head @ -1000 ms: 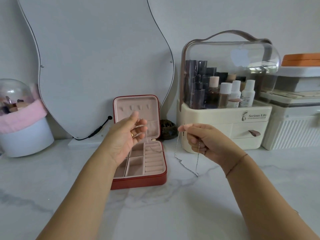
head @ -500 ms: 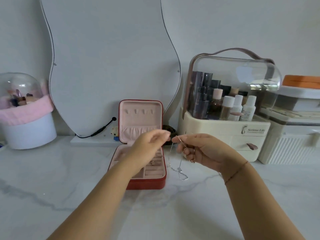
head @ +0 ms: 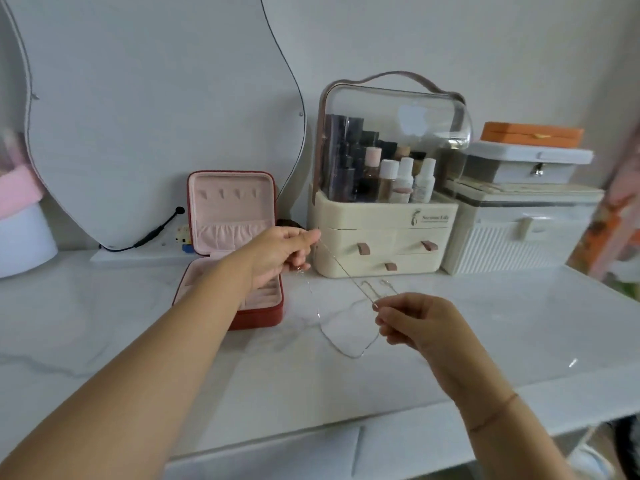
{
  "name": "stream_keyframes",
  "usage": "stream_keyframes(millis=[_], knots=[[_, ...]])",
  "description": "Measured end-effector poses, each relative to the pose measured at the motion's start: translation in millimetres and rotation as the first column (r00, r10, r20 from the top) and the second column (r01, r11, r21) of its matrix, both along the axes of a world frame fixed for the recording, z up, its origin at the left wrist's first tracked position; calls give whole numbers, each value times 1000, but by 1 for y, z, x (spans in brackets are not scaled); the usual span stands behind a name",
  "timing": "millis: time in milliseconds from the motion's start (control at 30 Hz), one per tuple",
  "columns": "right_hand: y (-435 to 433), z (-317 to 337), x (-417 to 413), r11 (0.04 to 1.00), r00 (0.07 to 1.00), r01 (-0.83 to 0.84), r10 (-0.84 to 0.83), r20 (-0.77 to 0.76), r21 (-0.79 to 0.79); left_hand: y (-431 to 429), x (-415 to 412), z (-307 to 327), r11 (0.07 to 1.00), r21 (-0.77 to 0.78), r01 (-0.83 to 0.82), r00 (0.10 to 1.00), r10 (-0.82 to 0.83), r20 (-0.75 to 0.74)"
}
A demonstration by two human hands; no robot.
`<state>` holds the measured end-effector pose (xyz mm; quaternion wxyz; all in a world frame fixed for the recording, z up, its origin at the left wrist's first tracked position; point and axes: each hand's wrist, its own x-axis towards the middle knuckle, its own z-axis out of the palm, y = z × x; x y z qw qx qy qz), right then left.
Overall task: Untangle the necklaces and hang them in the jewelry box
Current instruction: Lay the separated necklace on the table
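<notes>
Necklace chain of thin silver (head: 347,270) stretches taut, slanting from the pinching left hand (head: 277,252) down-right to the pinching right hand (head: 419,320), loops hanging beside the open red jewelry box (head: 263,320).

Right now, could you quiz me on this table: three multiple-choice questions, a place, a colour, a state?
1. The jewelry box stands: A) left of the cream organizer; B) on it; C) right of it.
2. The topmost box far right is: A) green; B) orange; C) black.
3. The necklace chain is: A) hung in the lid; B) in a drawer; C) pinched by left hand and right hand.
1A, the organizer sits to its right; 2B, it looks orange; 3C, both hands pinch it.
</notes>
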<state>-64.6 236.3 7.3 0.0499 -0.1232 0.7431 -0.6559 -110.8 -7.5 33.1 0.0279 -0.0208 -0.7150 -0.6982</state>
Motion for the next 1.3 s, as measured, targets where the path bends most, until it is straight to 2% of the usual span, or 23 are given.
stream_keyframes(millis=[133, 367, 500, 767, 1133, 1300], knots=[[14, -18, 26, 978, 975, 204, -198, -98, 53, 8, -10, -2, 995, -12, -96, 992, 97, 78], [27, -53, 54, 881, 865, 444, -373, -336, 164, 20, -20, -9, 962, -142, -235, 958, 254, 135], [30, -76, 62, 858, 822, 479, -364, -438, 186, 30, -31, -16, 888, -333, -317, 932, 357, 64], [29, -85, 62, 867, 802, 480, -374, -465, 130, 47, -36, -30, 828, -413, -379, 921, 383, -75], [22, -91, 56, 812, 674, 583, -488, -555, -7, 53, -36, -43, 815, -301, -495, 868, 477, -137], [18, -90, 52, 851, 736, 523, -420, -532, 52, 53, -36, -45, 826, -274, -492, 870, 480, -116]])
